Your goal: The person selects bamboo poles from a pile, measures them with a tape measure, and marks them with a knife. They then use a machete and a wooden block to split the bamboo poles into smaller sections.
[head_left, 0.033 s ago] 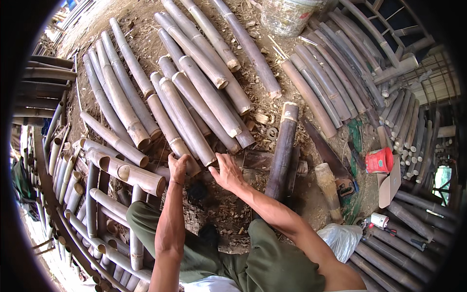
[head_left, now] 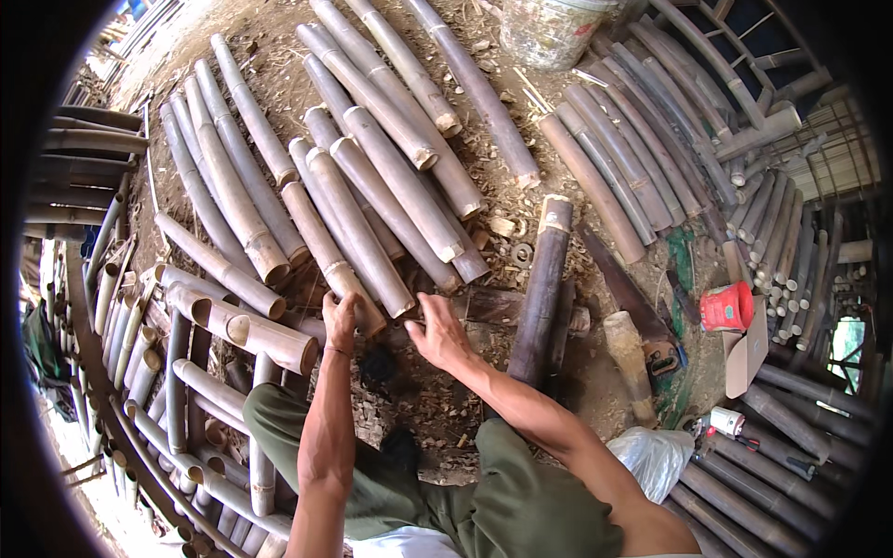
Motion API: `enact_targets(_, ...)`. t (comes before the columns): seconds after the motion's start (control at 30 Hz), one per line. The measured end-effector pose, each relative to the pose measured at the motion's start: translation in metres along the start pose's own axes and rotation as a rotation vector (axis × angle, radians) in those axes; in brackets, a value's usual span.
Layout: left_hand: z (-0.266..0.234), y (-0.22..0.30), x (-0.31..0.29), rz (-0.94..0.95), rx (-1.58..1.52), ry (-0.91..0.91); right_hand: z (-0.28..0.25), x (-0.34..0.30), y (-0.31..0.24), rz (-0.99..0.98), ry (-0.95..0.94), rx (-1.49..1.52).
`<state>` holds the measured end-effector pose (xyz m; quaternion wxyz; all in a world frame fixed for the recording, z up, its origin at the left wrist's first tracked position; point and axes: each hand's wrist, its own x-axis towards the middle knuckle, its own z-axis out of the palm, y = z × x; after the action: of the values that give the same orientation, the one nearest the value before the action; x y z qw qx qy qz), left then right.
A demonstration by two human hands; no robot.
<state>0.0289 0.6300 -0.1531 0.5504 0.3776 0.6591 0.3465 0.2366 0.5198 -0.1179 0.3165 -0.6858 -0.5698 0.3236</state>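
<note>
Bamboo pole (head_left: 359, 231) lies unmoved; right fingers (head_left: 433, 308) have edged away.

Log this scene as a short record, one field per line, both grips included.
Left grip: at the near end of a grayish bamboo pole; closure unclear
Right grip: open, beside the cut end of the neighbouring bamboo pole; contact unclear
Right of both grips: dark bamboo pole, then handsaw
Far right: red container beside cardboard
Top: stained bucket
Lower right: clear plastic bag
</note>
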Motion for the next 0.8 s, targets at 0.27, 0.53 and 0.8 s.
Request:
enact_targets(0.27,0.010,0.032,-0.068,-0.192,-0.898,-0.568,-0.042,-0.038,-0.008,0.268,-0.206,0.771)
enact_targets(0.53,0.031,0.118,-0.093,-0.126,-0.740,-0.598,-0.062,-0.051,-0.053,-0.086,-0.152,0.334)
enact_targets(0.8,0.104,0.160,-0.086,-0.056,-0.585,-0.505,-0.099,-0.075,-0.037,0.179,-0.394,0.647)
